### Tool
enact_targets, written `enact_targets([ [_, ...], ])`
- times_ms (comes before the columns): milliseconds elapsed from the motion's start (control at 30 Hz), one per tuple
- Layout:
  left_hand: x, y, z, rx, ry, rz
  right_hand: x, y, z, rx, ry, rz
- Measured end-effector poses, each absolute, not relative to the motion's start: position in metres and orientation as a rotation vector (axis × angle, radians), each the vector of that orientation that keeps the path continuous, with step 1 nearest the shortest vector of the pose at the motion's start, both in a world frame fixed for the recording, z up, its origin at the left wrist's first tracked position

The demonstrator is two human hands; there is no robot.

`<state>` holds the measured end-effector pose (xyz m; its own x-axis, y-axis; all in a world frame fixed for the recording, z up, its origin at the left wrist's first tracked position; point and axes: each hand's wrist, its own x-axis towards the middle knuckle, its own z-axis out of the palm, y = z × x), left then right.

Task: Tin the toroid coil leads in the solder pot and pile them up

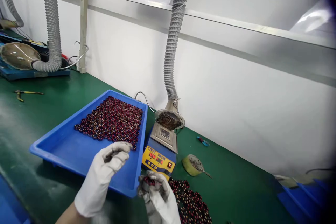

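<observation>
A: What's on that long green tabletop [236, 185]?

B: Big blue rectangular plastic tray [76, 154], plus a boxy blue unit with a yellow front [157, 161].

A: Hands?

B: White-gloved left hand [109, 168] is half-curled over the tray, can't tell if it's pinching anything. Smudged white-gloved right hand [159, 196] is curled around some small dark-red round parts [149, 181]; more fill the tray's far end.

A: Step?

B: Tray-loading, I'd guess. Next probably needs a gentle pinch.
</observation>
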<state>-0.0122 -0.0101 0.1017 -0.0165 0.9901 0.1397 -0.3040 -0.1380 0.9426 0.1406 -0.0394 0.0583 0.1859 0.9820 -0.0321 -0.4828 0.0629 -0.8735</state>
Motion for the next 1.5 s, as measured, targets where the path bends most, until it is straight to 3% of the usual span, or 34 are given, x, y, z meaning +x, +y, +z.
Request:
enact_targets([
  [133,-0.044,-0.007,0.073,1.781,1.406,1.044,0.126,0.002,0.041,-1.283,-1.182,0.979],
  [300,-0.052,-0.001,0.048,2.080,1.553,0.807,0.082,0.064,0.027,-1.673,-2.010,0.592],
  [867,-0.039,0.007,0.036,2.244,1.816,0.546,0.054,0.099,0.016,-1.344,-2.745,0.736],
  [1133,-0.045,0.014,0.045,2.221,1.839,0.403,0.059,0.094,0.034,-1.343,-2.555,0.791],
  [1367,-0.046,0.015,0.053,2.200,1.795,0.308,0.141,0.036,0.099,-1.259,-1.851,0.679],
  [1500,-0.023,0.003,0.056,2.203,1.765,0.358,0.196,-0.025,0.145,-0.833,-1.254,0.693],
])
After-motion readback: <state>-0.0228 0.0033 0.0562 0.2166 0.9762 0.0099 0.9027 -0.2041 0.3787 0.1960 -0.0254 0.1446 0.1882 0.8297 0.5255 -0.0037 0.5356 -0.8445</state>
